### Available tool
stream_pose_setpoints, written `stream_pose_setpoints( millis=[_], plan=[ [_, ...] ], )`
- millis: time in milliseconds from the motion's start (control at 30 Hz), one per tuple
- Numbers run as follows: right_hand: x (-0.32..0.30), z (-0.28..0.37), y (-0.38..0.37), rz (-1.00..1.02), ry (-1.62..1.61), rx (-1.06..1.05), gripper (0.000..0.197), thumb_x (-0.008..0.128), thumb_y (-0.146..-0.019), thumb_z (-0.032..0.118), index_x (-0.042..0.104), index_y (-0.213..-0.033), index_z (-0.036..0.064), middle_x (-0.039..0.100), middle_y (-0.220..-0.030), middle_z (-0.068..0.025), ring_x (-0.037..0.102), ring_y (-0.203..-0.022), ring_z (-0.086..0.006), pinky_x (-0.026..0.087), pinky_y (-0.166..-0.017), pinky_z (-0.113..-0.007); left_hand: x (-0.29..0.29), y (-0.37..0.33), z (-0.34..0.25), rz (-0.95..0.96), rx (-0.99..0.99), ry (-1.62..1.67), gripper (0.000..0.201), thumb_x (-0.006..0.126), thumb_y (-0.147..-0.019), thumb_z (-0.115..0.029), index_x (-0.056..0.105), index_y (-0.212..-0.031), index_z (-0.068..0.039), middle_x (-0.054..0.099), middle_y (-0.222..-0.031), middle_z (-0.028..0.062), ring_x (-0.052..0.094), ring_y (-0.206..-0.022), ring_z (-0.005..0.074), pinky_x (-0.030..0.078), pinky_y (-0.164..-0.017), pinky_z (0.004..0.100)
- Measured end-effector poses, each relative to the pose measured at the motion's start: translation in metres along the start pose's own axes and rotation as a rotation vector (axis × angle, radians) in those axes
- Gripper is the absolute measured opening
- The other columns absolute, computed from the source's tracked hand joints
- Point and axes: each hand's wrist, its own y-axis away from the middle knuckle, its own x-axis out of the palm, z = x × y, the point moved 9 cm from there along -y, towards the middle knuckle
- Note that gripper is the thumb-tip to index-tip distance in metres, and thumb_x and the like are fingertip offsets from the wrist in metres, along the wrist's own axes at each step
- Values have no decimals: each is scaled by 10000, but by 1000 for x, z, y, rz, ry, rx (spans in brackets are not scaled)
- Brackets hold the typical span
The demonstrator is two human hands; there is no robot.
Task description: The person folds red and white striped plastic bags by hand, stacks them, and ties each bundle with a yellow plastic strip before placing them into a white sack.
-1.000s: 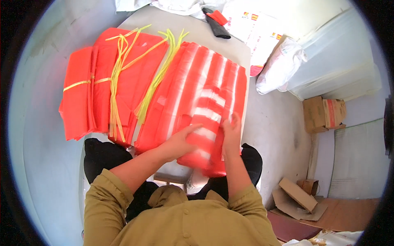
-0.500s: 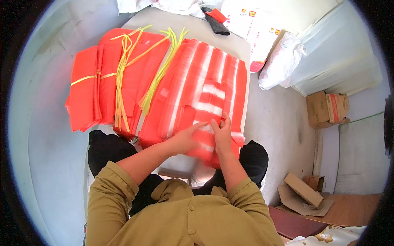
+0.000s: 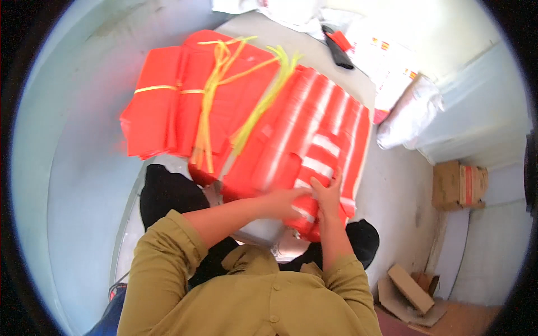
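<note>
A narrow folded bundle of red plastic bags with white bands point(image 3: 317, 167) lies near the table's front edge. My left hand point(image 3: 287, 204) grips its near left edge, partly blurred, with some fingers hidden. From the right, my right hand point(image 3: 329, 197) holds the same bundle, its thumb on top and fingers along the side. Under and around the bundle spreads a wide layer of red bags with white stripes point(image 3: 353, 134). Left of it lie yellow ties point(image 3: 263, 106), and more yellow strips point(image 3: 210, 112) rest on plain red bags point(image 3: 244, 84).
Stacked red bags bound with a yellow tie point(image 3: 154, 109) sit at the left of the table point(image 3: 252, 28). A black object with a red piece point(image 3: 338, 49) lies at the back. White sacks point(image 3: 409, 112) stand at the right, with cardboard boxes point(image 3: 459, 186) beyond.
The view has swung, so the whole scene sits farther right and lower. Both hands stay at the striped bundle, and my left hand has come closer against its near edge.
</note>
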Motion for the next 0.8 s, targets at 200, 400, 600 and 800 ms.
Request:
stream_pose_setpoints(
  millis=[200, 400, 600, 800],
  plan=[
    [-8, -6, -5, 6, 114, -53, 964, 772, -759, 68, 229, -1549, -29, 370, -1531, -217, 417, -1387, -299, 378, -1138, -394, -19, 49, -21, 511, -34, -50, 551, 620, -937, -213, 493, -1473, -202, 721, -925, 104, 721, -822, 200, 576, -726, 340],
    [-2, 4, 4, 2, 97, -71, 945, 756, -769, 50, 230, -1551, -23, 364, -1541, -204, 408, -1396, -303, 348, -1159, -399, -201, 113, -8, -777, -113, -755, 145, 641, -855, -109, 721, -975, -106, 630, -941, 119, 637, -935, 314, 527, -820, 413],
    [0, 6, 4, 17, 52, -67, 927, 744, -789, 42, 223, -1552, -27, 353, -1546, -208, 392, -1407, -299, 334, -1166, -397, -199, 138, 9, -746, -33, -965, 144, 655, -821, -120, 731, -943, -109, 590, -1009, 102, 594, -1019, 315, 510, -824, 416],
    [-5, 6, 3, 39, 28, -69, 900, 734, -842, 30, 197, -1565, 9, 389, -1516, -198, 447, -1346, -278, 406, -1110, -365, -201, 125, -3, -723, 19, -779, 80, 693, -837, -140, 733, -885, -89, 608, -901, 90, 629, -920, 294, 522, -776, 424]
  ],
)
